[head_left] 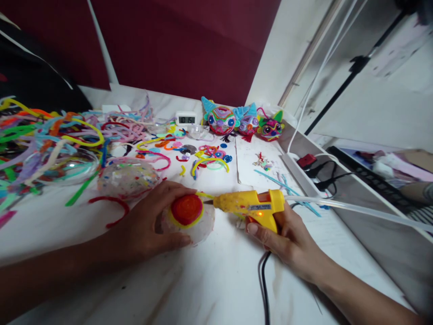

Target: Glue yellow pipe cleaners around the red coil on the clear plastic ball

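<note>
My left hand (pixel 155 221) is wrapped round a clear plastic dome (pixel 203 228) on the table. A red coil of pipe cleaner (pixel 187 209) covers part of the dome, edged by a yellow pipe cleaner (pixel 179 224) with a loose end reaching right. My right hand (pixel 282 232) grips a yellow hot glue gun (pixel 237 201) by its handle, its orange light lit. The gun's nozzle points left and is at the upper right of the dome, close to the yellow strand; I cannot tell whether it touches. A clear glue stick (pixel 338 207) sticks out behind the gun.
Left lie piled pipe cleaners (pixel 50 131) and a second clear dome (pixel 126 177). Cut coloured pieces (pixel 211 155) are mid-table. Behind stand a digital clock (pixel 186 119) and three decorated animal-face balls (pixel 221 121). A power strip (pixel 306 174) runs along the right; a black cord (pixel 264 289) hangs below the gun.
</note>
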